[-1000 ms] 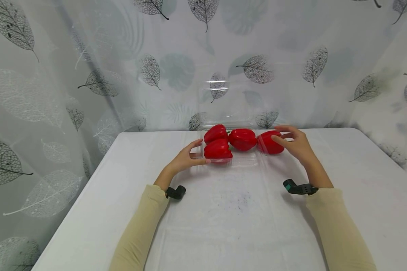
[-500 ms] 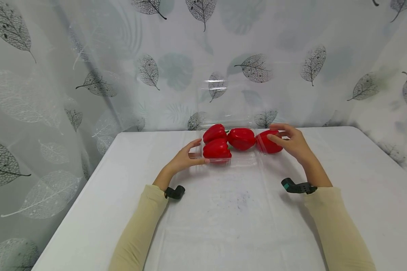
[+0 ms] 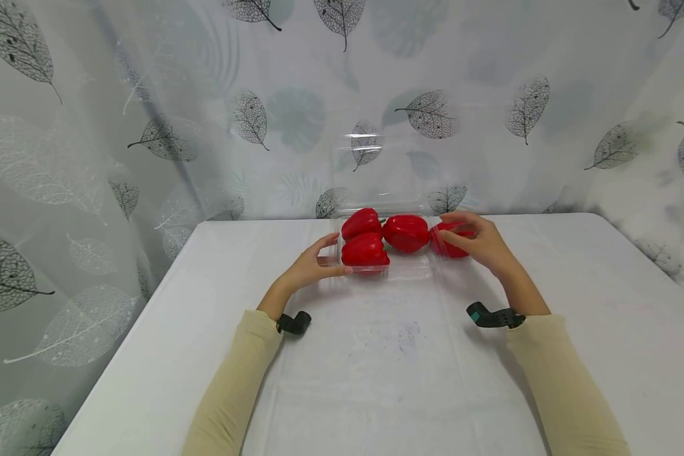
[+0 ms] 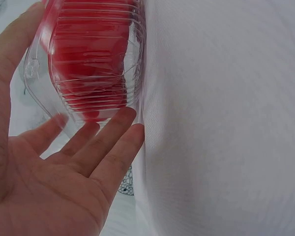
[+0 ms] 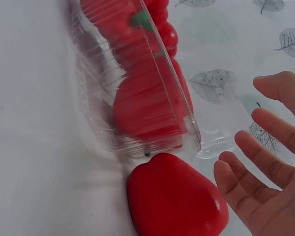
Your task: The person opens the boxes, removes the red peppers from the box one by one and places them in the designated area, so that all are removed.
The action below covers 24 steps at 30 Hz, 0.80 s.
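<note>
A clear plastic clamshell box [image 3: 410,272] stands at the table's far side with three red bell peppers inside: one in front [image 3: 365,251], one behind it [image 3: 361,223], one to the right [image 3: 406,233]. My left hand [image 3: 313,266] rests against the box's left end, fingertips [image 4: 123,115] at the ribbed wall and thumb along the rim. A fourth red bell pepper [image 5: 177,201] lies outside, against the box's right end. My right hand [image 3: 481,242] hovers over and beside it, fingers spread. In the right wrist view a gap shows between fingers and pepper.
The box's transparent lid [image 3: 384,180] stands raised behind it, before the leaf-printed curtain [image 3: 479,50]. A white cloth covers the table [image 3: 365,380]. Both wrists wear a black strap with a camera.
My right hand has moved slightly left, further over the outer pepper and nearer the box. The left hand and the peppers in the box stay in place.
</note>
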Each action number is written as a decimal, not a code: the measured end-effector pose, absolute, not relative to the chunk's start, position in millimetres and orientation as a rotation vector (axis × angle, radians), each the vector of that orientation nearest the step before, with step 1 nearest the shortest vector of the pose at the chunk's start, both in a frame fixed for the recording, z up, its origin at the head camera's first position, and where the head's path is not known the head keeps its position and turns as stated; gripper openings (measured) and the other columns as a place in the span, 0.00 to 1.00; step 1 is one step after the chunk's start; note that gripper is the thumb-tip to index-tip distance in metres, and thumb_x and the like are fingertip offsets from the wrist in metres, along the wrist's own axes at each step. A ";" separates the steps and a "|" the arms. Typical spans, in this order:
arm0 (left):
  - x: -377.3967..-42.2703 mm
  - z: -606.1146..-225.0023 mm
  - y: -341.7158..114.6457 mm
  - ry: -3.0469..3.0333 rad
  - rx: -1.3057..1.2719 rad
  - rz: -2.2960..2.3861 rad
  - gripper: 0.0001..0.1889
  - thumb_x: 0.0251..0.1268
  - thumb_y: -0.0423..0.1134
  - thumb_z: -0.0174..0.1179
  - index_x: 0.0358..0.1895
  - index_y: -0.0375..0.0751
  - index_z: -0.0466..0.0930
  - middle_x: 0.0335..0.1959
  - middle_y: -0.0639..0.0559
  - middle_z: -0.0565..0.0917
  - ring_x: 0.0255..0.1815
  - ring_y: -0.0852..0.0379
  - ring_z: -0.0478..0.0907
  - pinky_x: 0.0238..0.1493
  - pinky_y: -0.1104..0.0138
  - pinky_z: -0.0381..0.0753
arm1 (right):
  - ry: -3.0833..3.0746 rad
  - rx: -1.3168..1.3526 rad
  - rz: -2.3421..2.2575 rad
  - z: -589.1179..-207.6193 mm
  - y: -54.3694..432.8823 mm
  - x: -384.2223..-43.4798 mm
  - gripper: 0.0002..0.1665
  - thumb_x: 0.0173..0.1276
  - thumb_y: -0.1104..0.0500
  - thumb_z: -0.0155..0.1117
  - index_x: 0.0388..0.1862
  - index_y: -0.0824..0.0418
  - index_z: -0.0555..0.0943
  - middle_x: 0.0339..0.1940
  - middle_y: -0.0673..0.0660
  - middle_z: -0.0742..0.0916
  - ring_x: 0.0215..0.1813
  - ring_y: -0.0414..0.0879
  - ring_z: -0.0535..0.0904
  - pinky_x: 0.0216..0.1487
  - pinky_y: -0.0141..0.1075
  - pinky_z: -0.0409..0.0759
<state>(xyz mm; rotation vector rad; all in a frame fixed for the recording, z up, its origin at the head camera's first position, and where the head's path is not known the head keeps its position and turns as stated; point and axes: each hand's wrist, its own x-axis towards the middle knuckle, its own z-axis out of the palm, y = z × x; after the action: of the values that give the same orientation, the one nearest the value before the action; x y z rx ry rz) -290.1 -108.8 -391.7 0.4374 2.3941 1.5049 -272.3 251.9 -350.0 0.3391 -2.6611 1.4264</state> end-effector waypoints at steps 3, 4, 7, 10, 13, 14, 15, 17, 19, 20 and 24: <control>-290.1 -391.5 -109.2 2.396 0.440 1.504 0.46 0.57 0.47 0.70 0.77 0.56 0.53 0.76 0.54 0.59 0.70 0.43 0.66 0.60 0.48 0.75 | -2.672 0.351 1.432 -351.2 249.4 -273.0 0.31 0.70 0.49 0.62 0.68 0.60 0.71 0.63 0.65 0.77 0.61 0.58 0.73 0.45 0.29 0.80; -290.1 -391.4 -109.2 2.395 0.440 1.505 0.46 0.57 0.47 0.70 0.77 0.57 0.53 0.76 0.54 0.59 0.70 0.43 0.66 0.60 0.48 0.75 | -2.677 0.350 1.434 -351.5 248.7 -273.1 0.31 0.70 0.49 0.62 0.68 0.59 0.71 0.63 0.65 0.77 0.61 0.58 0.73 0.46 0.30 0.81; -290.1 -391.3 -109.1 2.392 0.438 1.505 0.46 0.57 0.48 0.70 0.77 0.57 0.53 0.76 0.54 0.59 0.70 0.43 0.66 0.61 0.48 0.75 | -2.689 0.353 1.431 -352.6 246.8 -273.3 0.31 0.71 0.49 0.62 0.68 0.59 0.70 0.63 0.66 0.77 0.61 0.58 0.73 0.47 0.33 0.82; -290.4 -391.5 -109.1 2.390 0.442 1.508 0.47 0.56 0.48 0.70 0.77 0.56 0.53 0.76 0.54 0.59 0.70 0.42 0.66 0.61 0.48 0.75 | -2.695 0.353 1.438 -352.6 245.7 -273.4 0.31 0.70 0.49 0.62 0.68 0.59 0.71 0.62 0.65 0.77 0.61 0.57 0.73 0.47 0.32 0.81; -290.8 -391.9 -109.3 2.389 0.450 1.511 0.47 0.57 0.48 0.70 0.77 0.55 0.53 0.76 0.54 0.59 0.70 0.42 0.66 0.61 0.48 0.75 | -2.694 0.367 1.442 -352.7 244.6 -274.3 0.30 0.70 0.49 0.62 0.67 0.60 0.72 0.61 0.65 0.78 0.60 0.57 0.74 0.45 0.28 0.80; -290.9 -392.0 -109.4 2.389 0.453 1.512 0.47 0.57 0.48 0.70 0.77 0.55 0.53 0.76 0.54 0.58 0.70 0.42 0.66 0.61 0.48 0.75 | -2.693 0.372 1.441 -352.9 244.2 -274.6 0.30 0.70 0.49 0.63 0.67 0.60 0.72 0.61 0.65 0.78 0.60 0.57 0.74 0.44 0.27 0.79; -290.9 -392.0 -109.4 2.388 0.456 1.512 0.46 0.57 0.48 0.70 0.77 0.55 0.53 0.76 0.54 0.58 0.70 0.42 0.66 0.61 0.48 0.74 | -2.692 0.379 1.441 -353.2 243.9 -275.1 0.30 0.70 0.49 0.63 0.66 0.60 0.72 0.60 0.65 0.79 0.60 0.58 0.74 0.44 0.26 0.79; -290.9 -392.2 -109.5 2.386 0.459 1.514 0.46 0.57 0.47 0.70 0.77 0.55 0.53 0.76 0.54 0.58 0.70 0.42 0.66 0.61 0.48 0.74 | -2.689 0.395 1.433 -354.2 242.8 -275.7 0.30 0.70 0.50 0.63 0.66 0.61 0.72 0.60 0.65 0.79 0.59 0.58 0.75 0.43 0.24 0.78; -290.9 -392.1 -109.4 2.387 0.458 1.512 0.47 0.57 0.47 0.70 0.77 0.54 0.52 0.76 0.54 0.58 0.70 0.42 0.66 0.61 0.48 0.74 | -2.686 0.406 1.427 -355.1 241.6 -276.0 0.30 0.70 0.50 0.63 0.66 0.61 0.72 0.60 0.66 0.79 0.59 0.58 0.75 0.42 0.23 0.78; -290.9 -392.1 -109.4 2.388 0.457 1.510 0.47 0.57 0.47 0.70 0.77 0.54 0.52 0.77 0.54 0.58 0.70 0.42 0.66 0.61 0.48 0.74 | -2.685 0.410 1.425 -355.5 241.0 -276.0 0.29 0.70 0.51 0.64 0.66 0.61 0.73 0.60 0.66 0.79 0.59 0.58 0.75 0.42 0.23 0.78; -291.3 -392.0 -109.4 2.387 0.452 1.506 0.47 0.57 0.47 0.70 0.77 0.54 0.52 0.77 0.53 0.58 0.70 0.42 0.66 0.61 0.48 0.74 | -2.683 0.414 1.416 -355.8 238.3 -275.6 0.30 0.69 0.51 0.64 0.66 0.61 0.73 0.61 0.66 0.78 0.59 0.59 0.75 0.43 0.24 0.79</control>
<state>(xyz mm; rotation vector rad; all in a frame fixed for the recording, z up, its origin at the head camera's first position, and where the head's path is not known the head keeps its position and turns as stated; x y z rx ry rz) -291.3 -109.4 -392.0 0.4518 2.3872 1.5062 -275.6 238.3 -355.8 0.4139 -2.6825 1.4158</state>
